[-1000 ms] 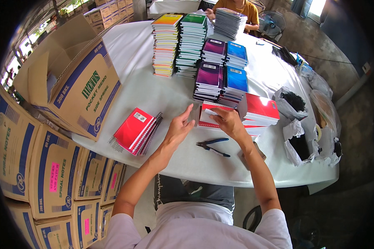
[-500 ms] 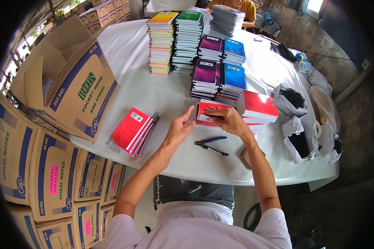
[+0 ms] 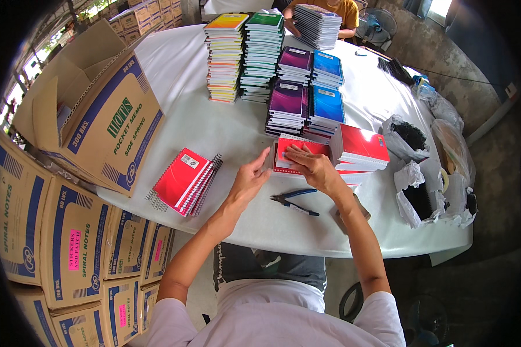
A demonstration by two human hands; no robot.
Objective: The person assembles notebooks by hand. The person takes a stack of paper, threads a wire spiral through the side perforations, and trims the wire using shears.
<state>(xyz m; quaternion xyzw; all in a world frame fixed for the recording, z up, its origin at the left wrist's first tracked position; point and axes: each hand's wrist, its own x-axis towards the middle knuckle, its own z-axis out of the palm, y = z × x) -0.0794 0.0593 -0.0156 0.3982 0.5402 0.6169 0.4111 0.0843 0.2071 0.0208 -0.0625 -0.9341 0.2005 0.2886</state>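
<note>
In front of me lies a small stack of red notebooks [image 3: 283, 151] with a punched white edge showing along its far side. My right hand [image 3: 312, 165] rests on the top cover, fingers stretched out across it. My left hand [image 3: 253, 175] stands on edge against or just beside the stack's left side, its fingers extended; whether it touches cannot be made out. Diagonal cutters [image 3: 295, 202] with dark blue handles lie nearer to me. Left of my hands sits a pile of red spiral notebooks [image 3: 182, 180], dark coils protruding.
Taller red notebooks [image 3: 362, 144] stand at right, with blue [image 3: 327, 105], purple [image 3: 287, 99], green [image 3: 263, 55] and yellow [image 3: 223, 58] stacks beyond. Torn wrapping with black coils [image 3: 419, 199] lies right, an open carton [image 3: 116, 127] left. A co-worker [image 3: 348, 17] sits across the table.
My right hand's fingers have straightened out over the red cover. My left hand stays nearly in place. The co-worker's hand now shows beside the grey stack.
</note>
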